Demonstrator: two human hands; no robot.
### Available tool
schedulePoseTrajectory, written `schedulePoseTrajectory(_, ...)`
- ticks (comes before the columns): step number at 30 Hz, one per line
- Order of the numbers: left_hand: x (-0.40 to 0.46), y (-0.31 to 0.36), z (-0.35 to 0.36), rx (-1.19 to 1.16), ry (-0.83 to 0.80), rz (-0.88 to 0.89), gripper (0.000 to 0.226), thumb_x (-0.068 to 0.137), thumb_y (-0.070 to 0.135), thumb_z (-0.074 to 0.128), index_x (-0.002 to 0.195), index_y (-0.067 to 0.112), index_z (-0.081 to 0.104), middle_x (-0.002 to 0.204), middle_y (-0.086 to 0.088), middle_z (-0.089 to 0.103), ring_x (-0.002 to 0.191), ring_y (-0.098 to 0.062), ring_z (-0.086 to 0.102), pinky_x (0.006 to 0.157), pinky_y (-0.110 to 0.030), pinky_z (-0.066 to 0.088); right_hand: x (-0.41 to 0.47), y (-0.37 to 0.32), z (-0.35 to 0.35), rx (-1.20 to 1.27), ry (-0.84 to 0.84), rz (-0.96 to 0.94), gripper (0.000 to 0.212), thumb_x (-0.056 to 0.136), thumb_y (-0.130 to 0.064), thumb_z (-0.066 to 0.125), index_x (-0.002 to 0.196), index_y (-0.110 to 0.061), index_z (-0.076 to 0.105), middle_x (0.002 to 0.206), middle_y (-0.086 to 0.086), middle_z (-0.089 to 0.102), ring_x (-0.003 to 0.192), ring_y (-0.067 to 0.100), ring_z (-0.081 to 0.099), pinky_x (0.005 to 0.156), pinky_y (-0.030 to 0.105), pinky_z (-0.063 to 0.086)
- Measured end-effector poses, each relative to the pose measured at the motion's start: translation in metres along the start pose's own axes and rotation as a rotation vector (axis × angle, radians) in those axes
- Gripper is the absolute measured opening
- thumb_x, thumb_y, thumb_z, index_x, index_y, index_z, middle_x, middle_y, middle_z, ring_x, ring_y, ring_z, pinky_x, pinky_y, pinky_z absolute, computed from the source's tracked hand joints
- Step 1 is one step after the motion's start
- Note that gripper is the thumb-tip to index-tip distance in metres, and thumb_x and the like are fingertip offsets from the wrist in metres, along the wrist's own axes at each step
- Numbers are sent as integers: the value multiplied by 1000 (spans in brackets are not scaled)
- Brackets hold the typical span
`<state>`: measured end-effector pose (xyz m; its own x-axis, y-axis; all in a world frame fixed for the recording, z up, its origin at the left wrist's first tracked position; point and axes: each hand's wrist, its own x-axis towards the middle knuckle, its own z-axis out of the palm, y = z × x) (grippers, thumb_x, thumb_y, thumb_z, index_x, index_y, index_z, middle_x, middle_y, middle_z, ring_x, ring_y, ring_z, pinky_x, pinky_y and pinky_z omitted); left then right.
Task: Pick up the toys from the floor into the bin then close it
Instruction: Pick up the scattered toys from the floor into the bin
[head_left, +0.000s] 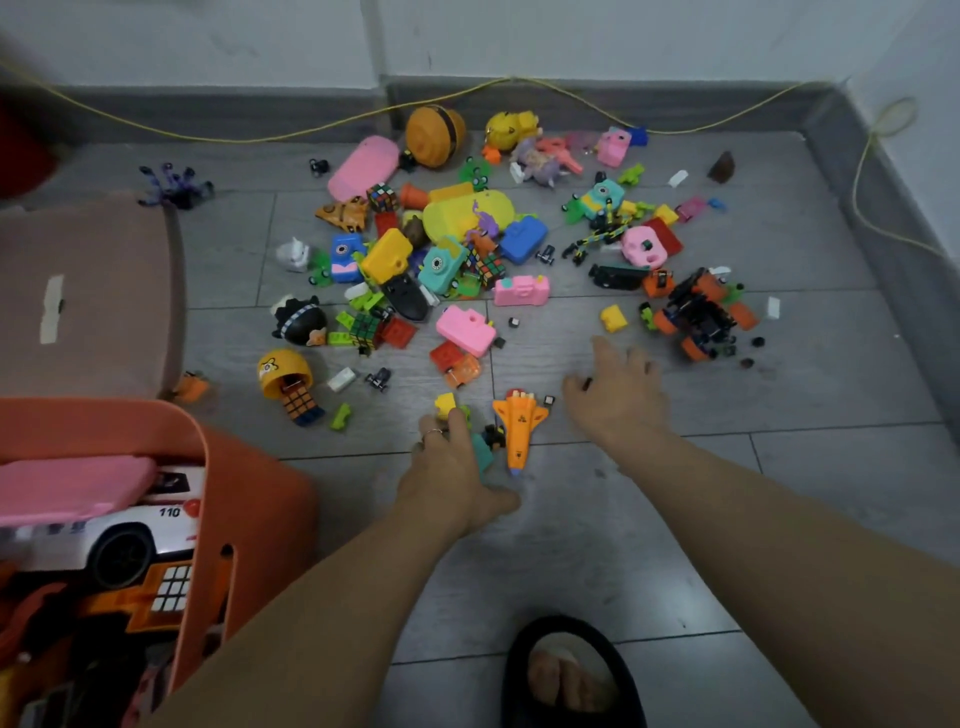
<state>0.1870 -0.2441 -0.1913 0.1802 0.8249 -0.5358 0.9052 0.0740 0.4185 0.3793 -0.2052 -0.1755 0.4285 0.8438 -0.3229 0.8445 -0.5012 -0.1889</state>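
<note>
Fingers down among the toys: the left hand's (451, 470) are curled over small pieces on the floor, the right hand's (618, 395) spread loosely, with something small and dark at the fingertips.

Left hand sits just beside the orange shuttle toy (518, 427), covering a teal piece (482, 453) with a yellow block (445, 404) at its fingertips; whether it actually grips anything, I cannot tell. Right hand hovers low over the grey floor (779, 519) to the shuttle's right, near the orange-wheeled truck (701, 317). The big heap of toys (441, 244) lies beyond both hands, towards the wall. The orange bin (249, 493) stands open at lower left, with a white police car (124, 535) and a pink piece (72, 488) inside. Its brownish lid (88, 291) lies just behind it.
</note>
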Motion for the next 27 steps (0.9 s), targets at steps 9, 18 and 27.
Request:
schedulePoseTrajectory(9, 14, 4, -2, -29, 70, -61, 128, 53, 64, 83, 147, 19, 9, 137, -10, 20, 122, -33, 44, 91, -45, 50, -7, -4, 13, 125, -74, -20, 51, 99, -44, 40, 140, -14, 43, 137, 24, 40, 125, 40, 38, 101, 43, 37)
schedulePoseTrajectory(18, 18, 28, -2, -2, 26, -171, 152, 43, 88, 67, 153, 24, -16, 150, -4, 8, 132, -29, 36, 92, -42, 47, -6, -32, 19, 502, -337, 76, 45, 96, -48, 40, 134, -27, 54, 140, 16, 31, 132, 30, 38, 108, 35, 37)
schedulePoseTrajectory(27, 29, 25, -8, -48, 54, -166, 131, 44, 81, 73, 146, 31, 7, 141, -5, 19, 126, -30, 41, 88, -44, 47, -3, -53, 24, 596, -456, 176, 38, 98, -30, 32, 124, -15, 55, 138, 11, 34, 124, 32, 43, 109, 45, 37)
